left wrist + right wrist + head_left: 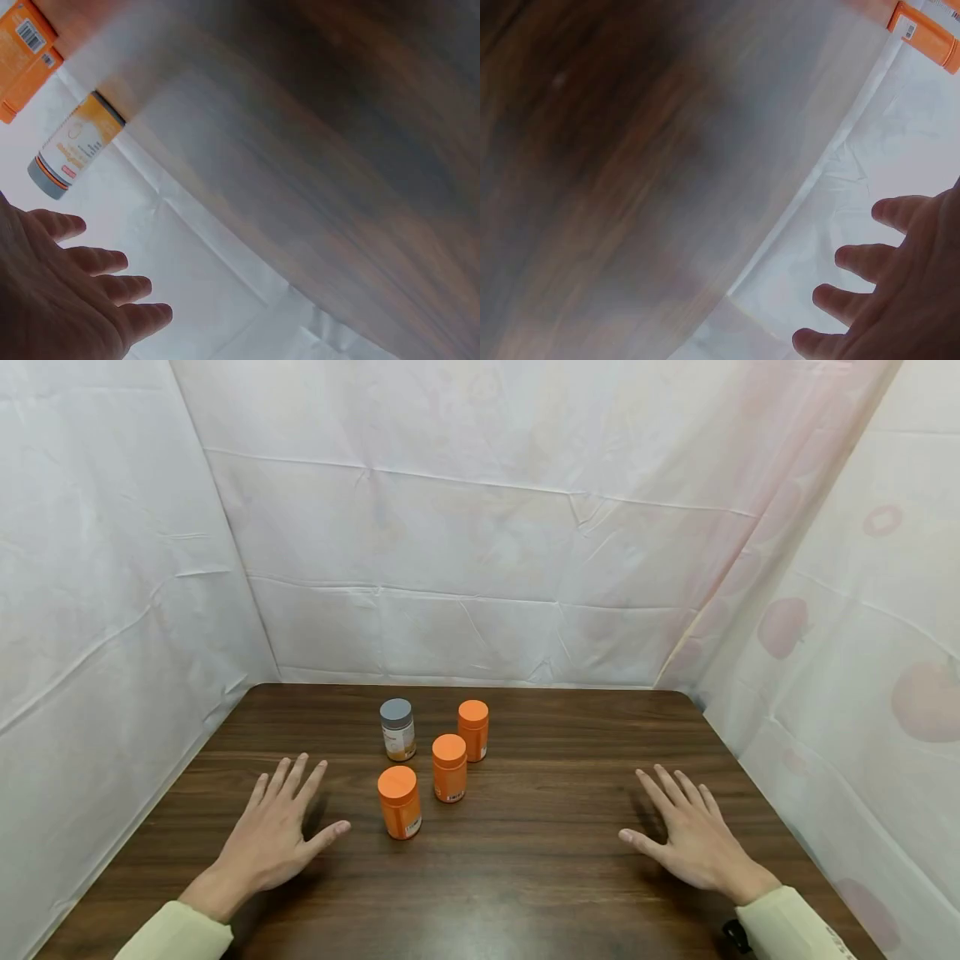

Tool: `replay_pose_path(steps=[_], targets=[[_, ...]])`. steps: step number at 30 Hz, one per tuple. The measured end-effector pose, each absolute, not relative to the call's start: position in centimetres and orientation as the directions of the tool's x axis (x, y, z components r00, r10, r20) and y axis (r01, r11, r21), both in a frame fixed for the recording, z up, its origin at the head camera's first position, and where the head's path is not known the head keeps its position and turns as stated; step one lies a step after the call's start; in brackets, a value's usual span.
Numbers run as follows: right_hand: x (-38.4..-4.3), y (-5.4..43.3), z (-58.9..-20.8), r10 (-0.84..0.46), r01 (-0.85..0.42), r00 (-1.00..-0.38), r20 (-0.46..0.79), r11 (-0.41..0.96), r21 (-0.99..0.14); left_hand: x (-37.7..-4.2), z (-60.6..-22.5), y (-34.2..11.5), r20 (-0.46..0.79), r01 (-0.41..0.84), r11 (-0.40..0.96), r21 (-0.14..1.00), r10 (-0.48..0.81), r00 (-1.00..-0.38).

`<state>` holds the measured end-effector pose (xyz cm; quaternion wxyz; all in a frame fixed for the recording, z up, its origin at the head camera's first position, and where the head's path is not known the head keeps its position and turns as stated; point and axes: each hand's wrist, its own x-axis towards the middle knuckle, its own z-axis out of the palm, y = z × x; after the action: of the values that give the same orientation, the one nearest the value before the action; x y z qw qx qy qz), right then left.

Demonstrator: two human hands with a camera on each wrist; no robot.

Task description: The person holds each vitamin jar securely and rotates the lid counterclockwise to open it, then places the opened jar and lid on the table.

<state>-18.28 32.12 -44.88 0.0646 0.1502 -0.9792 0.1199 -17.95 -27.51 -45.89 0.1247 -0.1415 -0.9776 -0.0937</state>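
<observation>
the counter is dark brown with wood stripes and round back corners. on it, the near orange jar, the middle orange jar and the far orange jar stand up in a slanted row. a gray-topped jar stands up behind the near one.

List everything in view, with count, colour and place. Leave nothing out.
Orange jars: three, orange, upright in a slanting row: near jar, middle jar, far jar
Grey-lidded jar: one, white and yellow-orange below the lid, upright behind the near jar
Table: one, dark brown wood grain, under the jars
Sheeting: count unclear, white, faint red prints at right, behind and beside the table
Dark object: one, black, by the right cuff, too unclear to name
Sleeves: two, pale yellow-green, lower corners
Left hand: one, bare, left of the jars
Right hand: one, bare, table's right side
</observation>
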Motion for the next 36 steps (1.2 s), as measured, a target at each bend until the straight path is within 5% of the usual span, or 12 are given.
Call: replay_pose_path(steps=[36], targets=[[-17.2, 29.2, -44.6, -0.347, -0.396, -0.913, 0.213, 0.881, -0.258, -18.3, -46.1, -24.2, 0.312, 0.370, 0.879, 0.302, 0.276, -0.909]])
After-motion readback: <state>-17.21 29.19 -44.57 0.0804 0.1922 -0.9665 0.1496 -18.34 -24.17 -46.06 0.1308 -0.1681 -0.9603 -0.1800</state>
